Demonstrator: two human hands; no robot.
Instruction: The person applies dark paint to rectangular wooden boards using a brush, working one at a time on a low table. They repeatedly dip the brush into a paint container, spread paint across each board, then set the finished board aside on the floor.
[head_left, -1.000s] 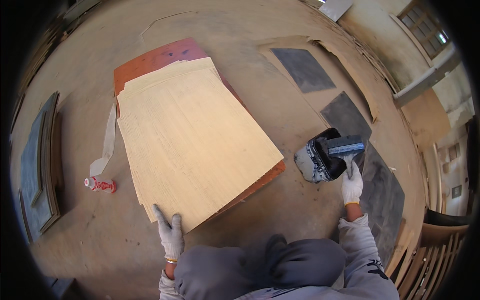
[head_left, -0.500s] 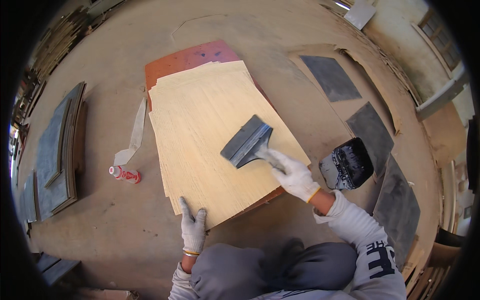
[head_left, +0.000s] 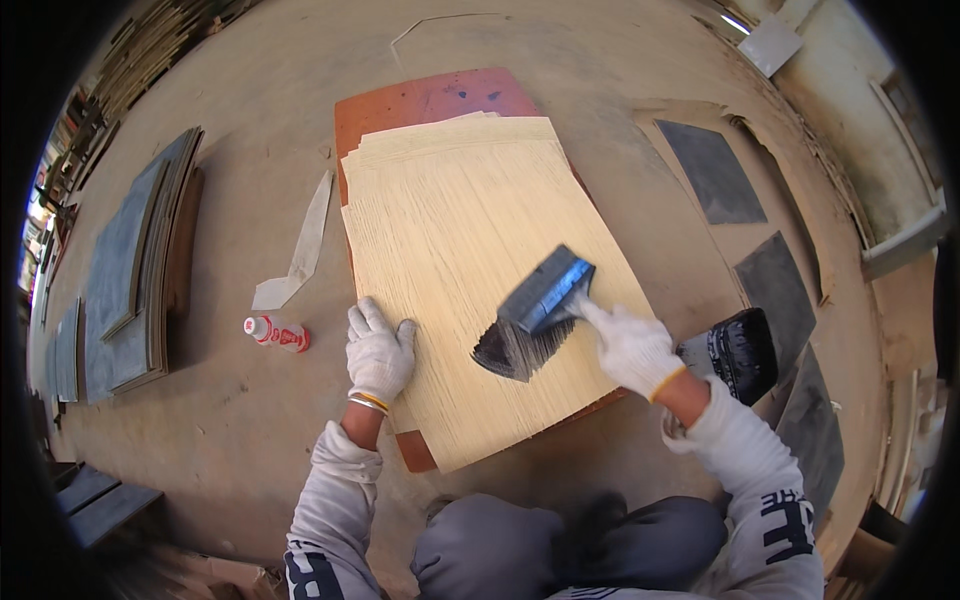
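Note:
My right hand (head_left: pixel 637 350), in a white knit glove, is closed round the handle of a wide paintbrush (head_left: pixel 548 290). The brush's bristle edge rests against the top one of a stack of pale wood-grain sheets (head_left: pixel 450 240). Below and left of the brush, a fan-shaped smear of black paint (head_left: pixel 515 352) marks that sheet. At the stack's left edge lies my left hand (head_left: pixel 380 350), also gloved, with its fingers stretched out and its thumb apart on the sheet. Beneath the sheets, a reddish-brown board (head_left: pixel 430 95) shows at the far end and the near left corner.
A paint-smeared black container (head_left: pixel 742 355) stands right of the stack, partly behind my right wrist. Several dark panels (head_left: pixel 710 170) lie farther right. On the left are a red-and-white bottle (head_left: pixel 277 333), a pale offcut strip (head_left: pixel 303 255) and stacked grey-blue boards (head_left: pixel 130 270).
The brush has come down onto the top sheet and a black smear has appeared. My left hand has moved from the near corner up along the left edge. The view has shifted.

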